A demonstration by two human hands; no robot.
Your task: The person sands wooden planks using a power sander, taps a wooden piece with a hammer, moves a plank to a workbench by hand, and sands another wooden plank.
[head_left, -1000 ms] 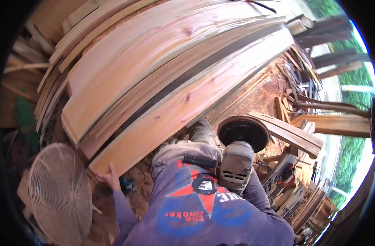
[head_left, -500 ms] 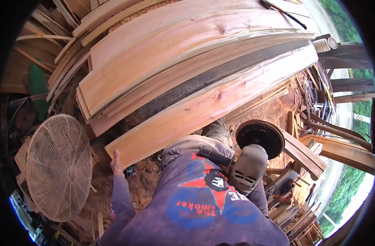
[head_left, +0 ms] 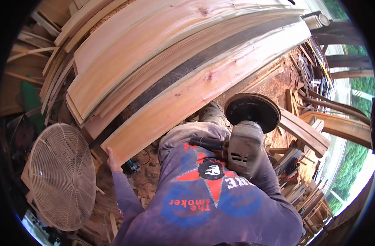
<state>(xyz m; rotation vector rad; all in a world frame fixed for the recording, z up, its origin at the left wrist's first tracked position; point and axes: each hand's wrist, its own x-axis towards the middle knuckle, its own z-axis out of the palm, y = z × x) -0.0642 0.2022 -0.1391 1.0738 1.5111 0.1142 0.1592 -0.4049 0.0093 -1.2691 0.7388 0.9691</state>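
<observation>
My left hand point(head_left: 114, 160) grips the near left corner of a long, pale, knotted wooden board point(head_left: 195, 87), with the thumb along the end and the fingers partly hidden. The board slants up to the right across the stack. A disc sander point(head_left: 245, 144) is held up before my torso, its round black pad point(head_left: 253, 110) tilted and apart from the board. Its black side handle point(head_left: 208, 142) points left. My right sleeve point(head_left: 273, 174) runs to the sander's body, which hides my right hand and its fingers.
Behind the held board lie stacked planks point(head_left: 150, 53) and a dark beam point(head_left: 187, 67). A round caged fan point(head_left: 63, 176) stands at left. Beams point(head_left: 304, 133) and wood scraps crowd the right. Sawdust covers the ground point(head_left: 148, 176), where a teal power tool point(head_left: 133, 166) lies near my left hand.
The view has shifted a little. The sander has risen slightly and its pad tilts more. My left hand stays at the board's end.
</observation>
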